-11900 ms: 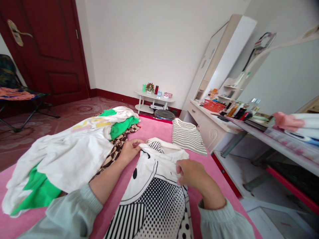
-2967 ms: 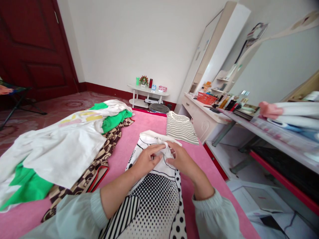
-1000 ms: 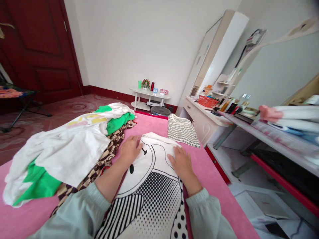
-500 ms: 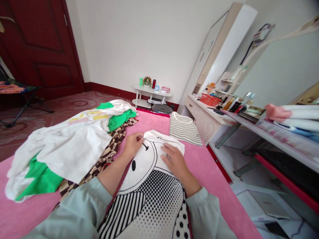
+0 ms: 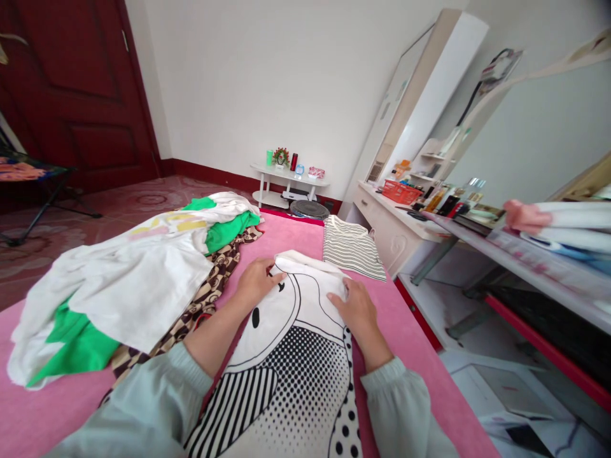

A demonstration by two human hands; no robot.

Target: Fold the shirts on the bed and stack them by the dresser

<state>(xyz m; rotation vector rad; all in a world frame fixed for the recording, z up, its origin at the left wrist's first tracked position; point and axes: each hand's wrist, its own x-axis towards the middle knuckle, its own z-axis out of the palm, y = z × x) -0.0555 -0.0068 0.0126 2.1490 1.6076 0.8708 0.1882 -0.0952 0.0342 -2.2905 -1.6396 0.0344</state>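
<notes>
A white shirt (image 5: 310,362) with a black cartoon print, stripes and dots lies stretched out in front of me on a pink bed cover (image 5: 401,356). Its far end is folded over in a plain white band. My left hand (image 5: 259,280) pinches the shirt's far left corner, thumb on top. At the far right edge, my right hand (image 5: 357,305) grips the cloth between thumb and fingers; the undersides of the fingers are hidden. The near end of the shirt runs out of view between my sleeves.
Left of the shirt lies a heap of white and green clothes (image 5: 157,267) over brown checked cloth (image 5: 224,267). A striped top (image 5: 353,245) lies flat at the far right. Beyond stand a small white shelf (image 5: 291,175), a dressing table (image 5: 377,210) and a grey side table (image 5: 525,267).
My right hand has moved from the middle of the shirt to its right edge and closed there. The folded far end looks flatter and straighter. My left hand stays at its corner.
</notes>
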